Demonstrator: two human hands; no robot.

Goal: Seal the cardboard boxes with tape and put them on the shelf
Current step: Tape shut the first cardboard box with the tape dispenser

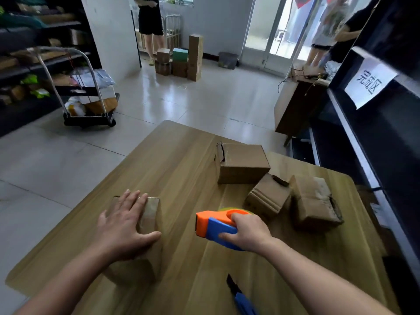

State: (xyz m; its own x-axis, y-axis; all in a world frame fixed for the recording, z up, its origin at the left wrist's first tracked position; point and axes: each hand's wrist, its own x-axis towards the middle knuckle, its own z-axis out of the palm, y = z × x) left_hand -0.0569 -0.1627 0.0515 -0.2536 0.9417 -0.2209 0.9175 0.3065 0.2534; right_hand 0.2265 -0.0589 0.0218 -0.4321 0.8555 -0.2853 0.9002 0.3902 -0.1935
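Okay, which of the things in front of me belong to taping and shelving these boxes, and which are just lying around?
For the job:
box under the left hand
tape dispenser held in the right hand
three other boxes on the table
dark shelf with the paper sign

Lying about:
blue-handled cutter on the table
loaded trolley
boxes stacked on the floor

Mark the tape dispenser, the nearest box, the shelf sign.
tape dispenser (204,223): head view, orange front body.
nearest box (151,212): head view, bare top face beside the fingers.
shelf sign (369,84): head view, middle of the paper.
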